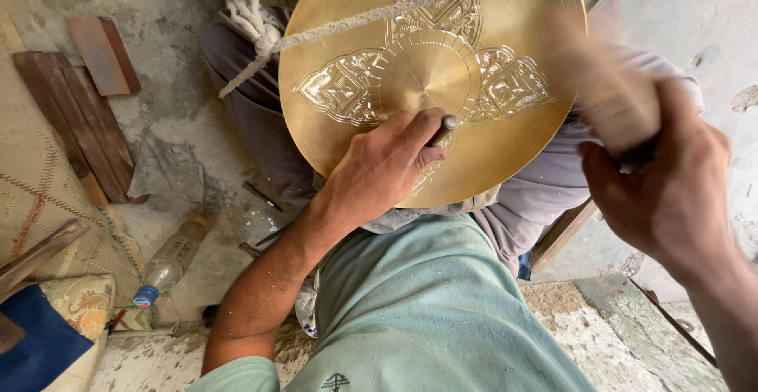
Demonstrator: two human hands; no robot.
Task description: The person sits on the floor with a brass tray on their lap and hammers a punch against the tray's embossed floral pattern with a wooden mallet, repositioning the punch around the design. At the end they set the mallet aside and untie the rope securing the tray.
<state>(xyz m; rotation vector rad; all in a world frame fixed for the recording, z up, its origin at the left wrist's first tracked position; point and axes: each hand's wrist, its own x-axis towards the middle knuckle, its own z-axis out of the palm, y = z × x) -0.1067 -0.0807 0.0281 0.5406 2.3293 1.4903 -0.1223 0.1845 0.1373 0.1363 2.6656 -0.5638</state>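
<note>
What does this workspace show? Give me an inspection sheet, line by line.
Surface: dusty concrete floor; person sits on it.
Job's things: engraved round brass plate on the lap, rope stretched across it.
Clutter: wooden slats, empty plastic bottle, patterned cushion.
Grippers: left hand presses a chisel to the plate; right hand grips a blurred mallet.
Cables: nothing seen.
Surroundings: patterned mat at left.
</note>
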